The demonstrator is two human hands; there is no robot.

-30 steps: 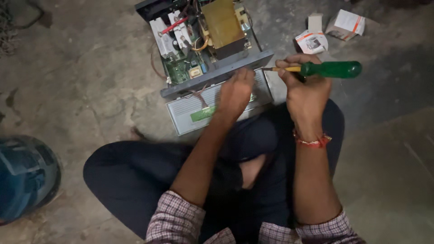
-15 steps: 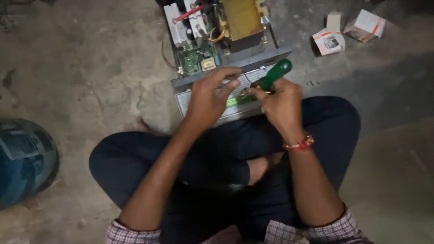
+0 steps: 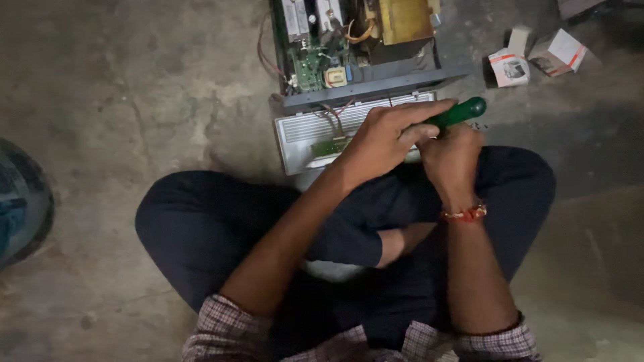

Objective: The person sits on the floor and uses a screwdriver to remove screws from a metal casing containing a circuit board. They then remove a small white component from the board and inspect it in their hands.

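Note:
An opened electronic unit (image 3: 376,86) lies on the concrete floor in front of my crossed legs, showing a green circuit board (image 3: 310,67) and a yellow transformer (image 3: 402,20). Its white vented front panel (image 3: 302,137) is folded down toward me, joined by thin wires. My right hand (image 3: 451,157) is shut on a green-handled screwdriver (image 3: 461,112); the tip is hidden. My left hand (image 3: 386,137) lies over the panel and reaches across to the screwdriver shaft, fingers touching it.
Two small cardboard boxes (image 3: 508,67) (image 3: 558,52) sit on the floor at the upper right. A round dark blue object (image 3: 20,201) is at the left edge. A red thread bracelet (image 3: 464,214) is on my right wrist.
The screwdriver has swung from held level above the unit down to the panel. Both hands have come together over it, my left hand now stretching across the shaft.

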